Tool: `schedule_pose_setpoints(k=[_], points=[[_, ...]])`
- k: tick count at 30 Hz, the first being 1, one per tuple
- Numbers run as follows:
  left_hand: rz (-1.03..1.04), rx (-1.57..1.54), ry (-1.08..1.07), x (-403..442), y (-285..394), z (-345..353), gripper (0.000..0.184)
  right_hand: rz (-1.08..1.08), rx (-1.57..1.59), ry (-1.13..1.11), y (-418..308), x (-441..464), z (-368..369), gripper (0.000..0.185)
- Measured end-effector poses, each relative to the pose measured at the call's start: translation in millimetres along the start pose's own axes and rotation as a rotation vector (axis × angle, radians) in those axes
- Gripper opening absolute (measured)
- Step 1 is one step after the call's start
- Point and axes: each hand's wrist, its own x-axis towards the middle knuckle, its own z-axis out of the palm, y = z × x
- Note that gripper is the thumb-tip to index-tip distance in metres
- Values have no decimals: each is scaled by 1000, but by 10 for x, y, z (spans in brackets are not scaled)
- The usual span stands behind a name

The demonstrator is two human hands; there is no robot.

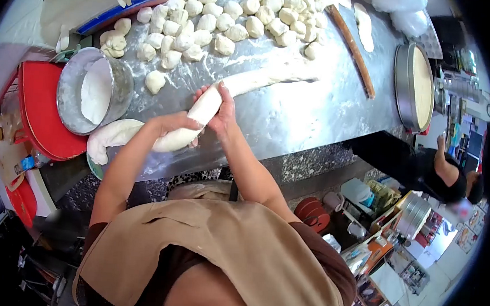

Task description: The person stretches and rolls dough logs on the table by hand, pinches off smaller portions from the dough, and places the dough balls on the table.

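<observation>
A long, thick rope of white dough [255, 82] runs across the metal table [292, 119], curving at its left end near the table's front edge. My left hand [178, 124] is wrapped round the rope left of its middle. Just to the right, my right hand [224, 113] grips the same rope, its thumb on top. Part of the fingers of both hands is hidden under the dough. Many small dough balls [207, 22] lie on the floured surface beyond my hands, with one ball [155, 82] apart from the others.
A metal bowl of flour [95, 91] stands at the left beside a red lid-like object [43, 107]. A wooden rolling pin [352, 52] and a round metal-rimmed sieve [420, 88] lie at the right. Another person [407, 163] in dark clothes is beyond the table's right side.
</observation>
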Motion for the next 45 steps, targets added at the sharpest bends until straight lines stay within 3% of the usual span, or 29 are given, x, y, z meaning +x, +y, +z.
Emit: schedule_pose_setpoints(k=[3,7,9,11,13,14,16,17,19,21,22,23,24,25,28,30,40,42,43,45], points=[[-14,-161,-171,-217,-381,-100,46,-72,97,-78,-56,-45,-22,36],[-56,-125,-265,-589,-688,-150,48,-202,171,-221,-543,-44,-100,34],[-63,-113,-171,-859,-662,-97,31,-217,184,-265,-749,-112,-81,34],[-92,-66,-234,-957,-686,-224,34,-310,150,-247,-943,-177,-96,33],[-230,361,37,-1026,-573,-218,46,-328,125,-177,-1126,-199,-214,35],[-47,736,239,-958,-491,-165,66,-329,130,-173,-1130,-220,-241,35],[274,1194,889,-628,-187,319,79,-388,111,-81,-1118,-264,-296,38],[415,1141,853,-305,-6,409,85,-390,112,-77,-1116,-299,-323,38],[809,1070,844,428,251,737,78,-310,136,-173,-1154,-332,-353,42],[478,981,535,905,433,901,70,-260,158,-207,-1258,-378,-351,45],[481,976,535,979,416,914,70,-211,183,-263,-1357,-385,-319,46],[362,598,234,1005,336,894,64,-163,213,-319,-1448,-396,-284,47],[225,219,-60,963,234,875,60,-149,178,-207,-1499,-413,-252,46],[163,16,-227,807,141,864,60,-151,188,-204,-1579,-388,-288,46],[51,-378,-467,394,-207,848,60,-134,312,-167,-1940,-184,-325,42],[44,-414,-323,48,-179,989,57,-173,293,-214,-2172,-140,-276,43],[-44,-81,-175,-105,-268,633,49,-342,110,-369,-3489,-665,-195,30],[-212,192,47,-20,-325,611,51,-466,26,-396,-3896,-937,-45,30],[-209,186,45,33,-269,677,51,-551,-42,-405,-4125,-1085,28,29],[-175,549,151,194,-51,828,61,-606,-97,-390,-4486,-1467,235,26]])
